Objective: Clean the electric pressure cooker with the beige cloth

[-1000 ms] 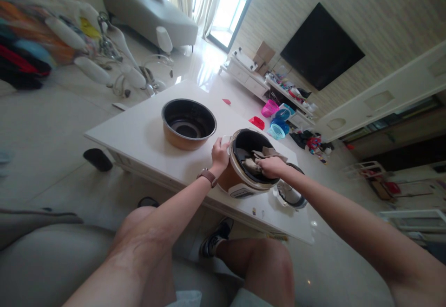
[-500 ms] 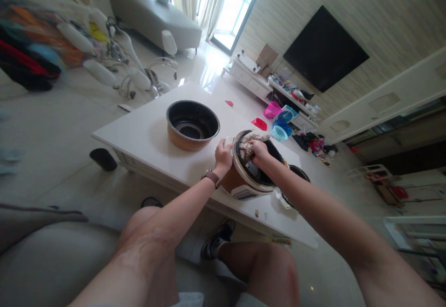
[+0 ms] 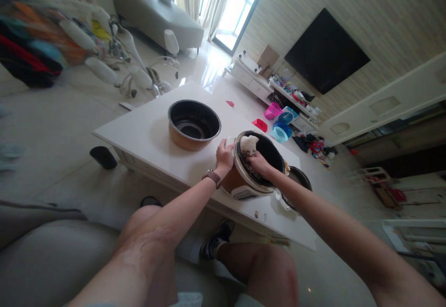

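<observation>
A rice cooker body (image 3: 232,180), brown with a white rim and a front panel, stands on the white table (image 3: 139,133). My left hand (image 3: 225,154) is closed around the white handle on the cooker's left side. Inside the cooker's mouth, my right hand (image 3: 259,164) grips a bunched, pale patterned cloth (image 3: 249,145) against the inner wall near the left rim. To the left sits the removed inner pot (image 3: 193,142), dark inside and copper-brown outside. A round dark-rimmed lid (image 3: 302,177) lies partly hidden behind my right forearm.
Small bits (image 3: 256,214) lie near the table's front edge. Beyond the table are a pink basket (image 3: 272,110), a light blue basket (image 3: 278,134) and a low TV cabinet (image 3: 249,81). A lamp-like fixture (image 3: 139,77) lies on the floor at left.
My right hand has shifted slightly lower and toward the front inside the cooker. The cloth, spread along the rim before, is now bunched up above my fingers. My left hand keeps its hold.
</observation>
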The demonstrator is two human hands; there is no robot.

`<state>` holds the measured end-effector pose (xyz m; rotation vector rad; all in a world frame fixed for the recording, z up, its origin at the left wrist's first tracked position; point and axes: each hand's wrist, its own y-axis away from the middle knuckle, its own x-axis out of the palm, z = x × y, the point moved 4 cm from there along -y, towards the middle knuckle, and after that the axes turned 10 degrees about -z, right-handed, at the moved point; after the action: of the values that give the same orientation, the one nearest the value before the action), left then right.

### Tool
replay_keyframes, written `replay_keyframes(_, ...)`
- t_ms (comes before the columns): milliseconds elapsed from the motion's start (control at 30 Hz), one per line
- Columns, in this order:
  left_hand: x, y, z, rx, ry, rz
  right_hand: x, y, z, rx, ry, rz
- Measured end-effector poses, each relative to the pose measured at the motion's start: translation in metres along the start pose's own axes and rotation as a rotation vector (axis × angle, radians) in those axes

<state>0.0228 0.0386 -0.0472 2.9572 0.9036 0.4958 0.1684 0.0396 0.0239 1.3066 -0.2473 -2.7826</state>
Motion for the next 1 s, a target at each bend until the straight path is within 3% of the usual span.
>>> replay_keyframes(100, 0.000, 0.001, -0.002, -0.009, 0.016, 0.000, -0.019, 0.014, -0.011, 0.121, 0.047, 0.323)
replay_keyframes(167, -0.001, 0.001, -0.002, -0.015, 0.025, 0.010, -0.038, 0.014, -0.016, 0.210, 0.086, 0.411)
replay_keyframes(367, -0.002, 0.001, -0.001, -0.003, 0.042, 0.014, -0.109, -0.016, -0.001, 0.132, 0.198, 0.165)
replay_keyframes(500, -0.001, 0.002, -0.001, -0.010, 0.038, 0.021, -0.129, -0.030, 0.018, -0.052, 0.461, 0.035)
replay_keyframes(633, -0.001, 0.002, -0.002, -0.011, 0.032, 0.019, -0.096, -0.023, 0.018, -0.254, 0.818, 0.019)
replay_keyframes(767, -0.002, 0.002, -0.003, -0.001, 0.056, 0.006, -0.032, -0.008, -0.001, -0.298, 0.946, 0.314)
replay_keyframes(833, -0.002, 0.002, -0.003, 0.007, 0.059, 0.006, -0.011, -0.006, -0.005, -0.315, 0.965, 0.411)
replay_keyframes(1000, -0.003, 0.002, -0.002, -0.009, 0.059, 0.020, -0.009, -0.018, -0.005, -0.198, 0.952, 0.449)
